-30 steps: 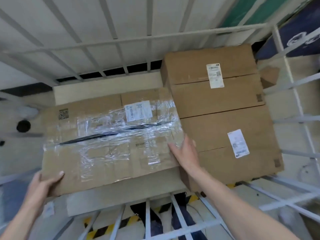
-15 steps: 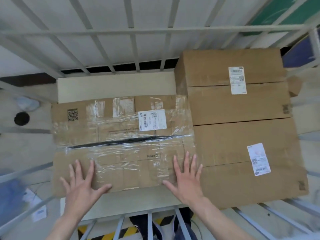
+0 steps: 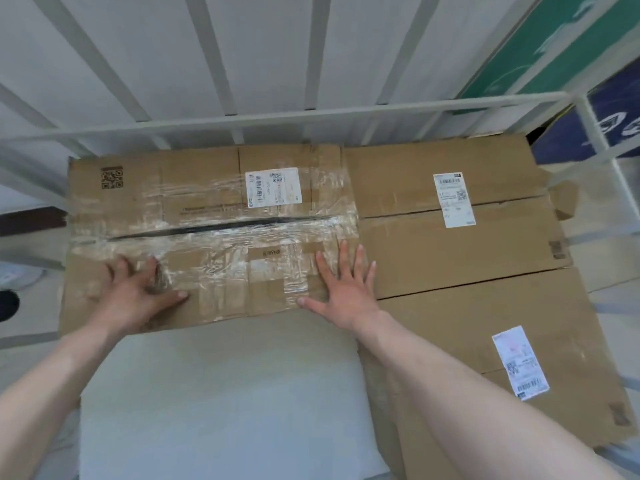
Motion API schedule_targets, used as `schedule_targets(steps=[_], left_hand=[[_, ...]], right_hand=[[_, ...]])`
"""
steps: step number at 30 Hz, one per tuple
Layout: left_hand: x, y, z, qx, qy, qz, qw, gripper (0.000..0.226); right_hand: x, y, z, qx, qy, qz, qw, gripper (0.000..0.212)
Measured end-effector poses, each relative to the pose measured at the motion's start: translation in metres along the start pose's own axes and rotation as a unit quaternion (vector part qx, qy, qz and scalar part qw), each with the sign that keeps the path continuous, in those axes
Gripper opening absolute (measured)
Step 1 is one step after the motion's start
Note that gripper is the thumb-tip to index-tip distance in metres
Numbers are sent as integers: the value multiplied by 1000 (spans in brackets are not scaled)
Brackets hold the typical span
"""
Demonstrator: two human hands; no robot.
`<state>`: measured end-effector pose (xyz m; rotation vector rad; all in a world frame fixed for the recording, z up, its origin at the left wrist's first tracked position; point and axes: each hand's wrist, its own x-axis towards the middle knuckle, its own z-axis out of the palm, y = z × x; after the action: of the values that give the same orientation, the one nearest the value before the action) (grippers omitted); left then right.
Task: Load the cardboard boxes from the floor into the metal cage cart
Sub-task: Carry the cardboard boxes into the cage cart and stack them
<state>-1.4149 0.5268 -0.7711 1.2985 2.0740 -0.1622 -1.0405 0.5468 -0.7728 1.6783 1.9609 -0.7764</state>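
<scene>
A flat cardboard box [image 3: 207,216] wrapped in clear tape, with a white label, lies inside the metal cage cart [image 3: 311,114], up against the cart's far bars. My left hand [image 3: 138,292] presses flat on its near left part with fingers spread. My right hand [image 3: 343,289] presses flat on its near right corner. Beside it on the right sit two plain cardboard boxes, one at the back [image 3: 450,244] and one nearer to me [image 3: 519,358], each with a white label.
The taped box rests on a pale flat surface [image 3: 221,393] that shows in front of it. White cage bars rise at the back and at the right side [image 3: 595,133]. Beyond the bars stand a green panel [image 3: 554,46] and a dark blue box [image 3: 609,123].
The taped box has slid away from me to the cart's far bars. My hands went from gripping its edges to pressing flat on its top, and followed it forward.
</scene>
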Motion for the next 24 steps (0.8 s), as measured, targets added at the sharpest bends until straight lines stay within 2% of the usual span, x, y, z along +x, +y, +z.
schedule_targets(steps=[4, 7, 11, 15, 17, 19, 24], left_hand=[[-1, -3, 5, 41, -6, 0, 999, 93], [-13, 3, -1, 26, -8, 4, 1000, 94], [-59, 36, -1, -18, 43, 60, 997, 82], [-139, 87, -7, -46, 15, 88, 995, 77], [-188, 117, -21, -63, -23, 90, 994, 80], [-239, 145, -41, -52, -61, 107, 991, 80], [-360, 221, -117, -20, -57, 171, 983, 78]], right_hand=[[2, 5, 1, -13, 0, -14, 1000, 101], [-3, 4, -8, -5, -12, -16, 1000, 95], [-38, 10, -39, 27, 63, -39, 997, 75], [-118, 30, -71, 93, 88, -18, 992, 67], [-166, 46, -89, 138, 93, 12, 986, 65], [-214, 62, -111, 136, 109, 21, 984, 65], [-330, 91, -181, 142, 148, 44, 978, 68]])
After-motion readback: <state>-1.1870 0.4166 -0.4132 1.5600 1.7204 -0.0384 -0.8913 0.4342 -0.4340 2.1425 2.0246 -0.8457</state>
